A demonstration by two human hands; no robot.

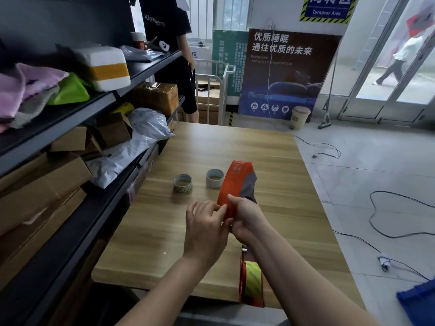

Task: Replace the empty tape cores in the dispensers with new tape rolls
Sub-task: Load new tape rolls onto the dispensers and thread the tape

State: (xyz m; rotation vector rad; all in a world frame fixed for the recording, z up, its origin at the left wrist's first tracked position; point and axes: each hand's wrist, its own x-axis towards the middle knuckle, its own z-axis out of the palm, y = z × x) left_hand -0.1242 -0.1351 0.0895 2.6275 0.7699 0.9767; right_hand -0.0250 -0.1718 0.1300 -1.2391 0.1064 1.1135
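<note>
An orange and grey tape dispenser (236,182) is held above the wooden table (164,231), its far end pointing away from me. My right hand (247,217) grips its near end. My left hand (207,222) touches the same end with its fingertips, fingers curled toward the orange shell. Two tape rolls stand on the table beyond my hands: one on the left (183,183), one nearer the dispenser (214,178). A second orange dispenser with yellow-green tape (251,281) stands at the table's near edge under my right forearm.
A dark shelf unit (70,118) packed with cardboard boxes, mail bags and cloth runs along the left. A person in black (174,43) stands at the far end. Cables (400,220) trail on the floor to the right, and a blue crate (419,302) sits at the lower right.
</note>
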